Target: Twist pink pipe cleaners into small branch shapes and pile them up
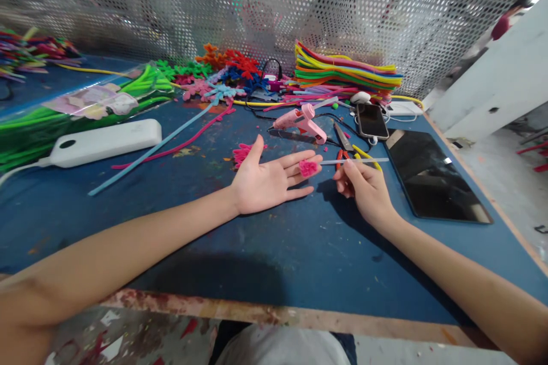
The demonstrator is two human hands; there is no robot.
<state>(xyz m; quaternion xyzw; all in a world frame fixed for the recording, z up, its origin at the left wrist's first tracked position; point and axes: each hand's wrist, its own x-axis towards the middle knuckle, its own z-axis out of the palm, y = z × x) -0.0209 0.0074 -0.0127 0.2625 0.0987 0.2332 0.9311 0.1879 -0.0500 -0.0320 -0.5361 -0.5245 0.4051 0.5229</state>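
My left hand (268, 179) lies palm up and open above the blue table (274, 251), fingers stretched to the right. A small pink fuzzy piece (308, 167) rests on its fingertips. My right hand (366, 188) is closed around a thin clear glue stick (355, 161), whose tip points left toward the pink piece. Another pink fuzzy piece (242, 153) lies on the table just behind my left thumb.
A pink glue gun (302, 121), orange-handled scissors (345, 145), a phone (371, 121) and a dark tablet (432, 174) lie right of centre. A white power strip (105, 142), green stems in a bag (64, 117), a stack of coloured pipe cleaners (346, 71) and a perforated metal wall (274, 5) stand behind.
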